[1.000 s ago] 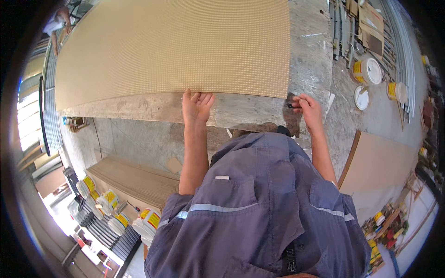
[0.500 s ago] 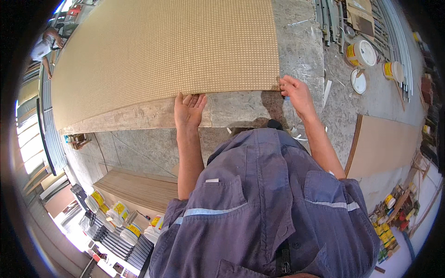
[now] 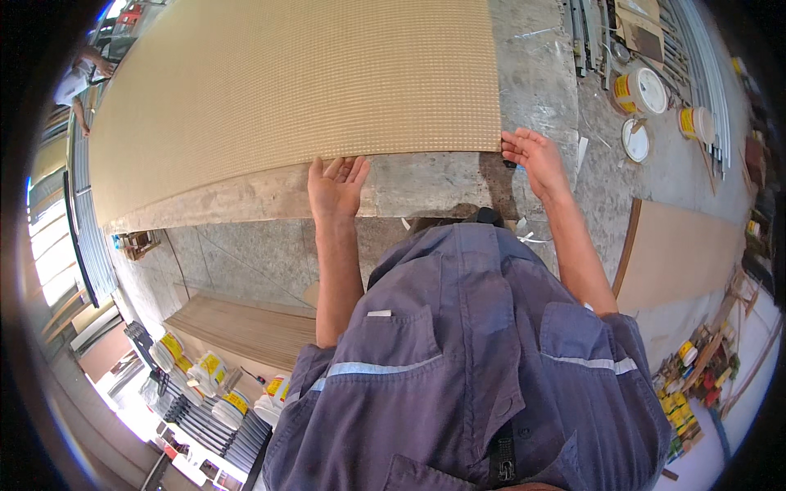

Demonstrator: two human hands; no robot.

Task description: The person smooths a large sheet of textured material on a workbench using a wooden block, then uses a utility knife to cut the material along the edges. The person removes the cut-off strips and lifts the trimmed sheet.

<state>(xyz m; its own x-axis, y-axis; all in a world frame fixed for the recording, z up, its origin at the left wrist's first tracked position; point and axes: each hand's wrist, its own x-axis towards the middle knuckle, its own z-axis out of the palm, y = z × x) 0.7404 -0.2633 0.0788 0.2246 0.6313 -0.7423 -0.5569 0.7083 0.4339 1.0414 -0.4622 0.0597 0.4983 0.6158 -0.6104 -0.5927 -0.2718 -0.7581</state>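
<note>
A large tan sheet (image 3: 344, 82) with a grid of small pale marks lies over a worn grey table (image 3: 426, 184). My left hand (image 3: 337, 188) is palm up at the sheet's near edge, its fingers stretched out and the tips touching that edge. At the sheet's near right corner is my right hand (image 3: 536, 159), fingertips against the side edge. Its fingers are loosely bent and a little apart, not wrapped round the sheet. A small dark thing (image 3: 509, 164) shows just below these fingers; its kind cannot be made out.
Another person (image 3: 78, 86) stands by the sheet's far left side. White buckets (image 3: 641, 90) and long metal profiles (image 3: 580, 41) are on the floor at right, near a leaning brown panel (image 3: 679, 254). Stacked boards (image 3: 237, 327) and several tubs (image 3: 209, 372) lie at lower left.
The sheet's near edge and right corner appear slightly higher and farther right in view. My right hand has shifted right with the corner, and its fingers have loosened. My left hand stays at the edge.
</note>
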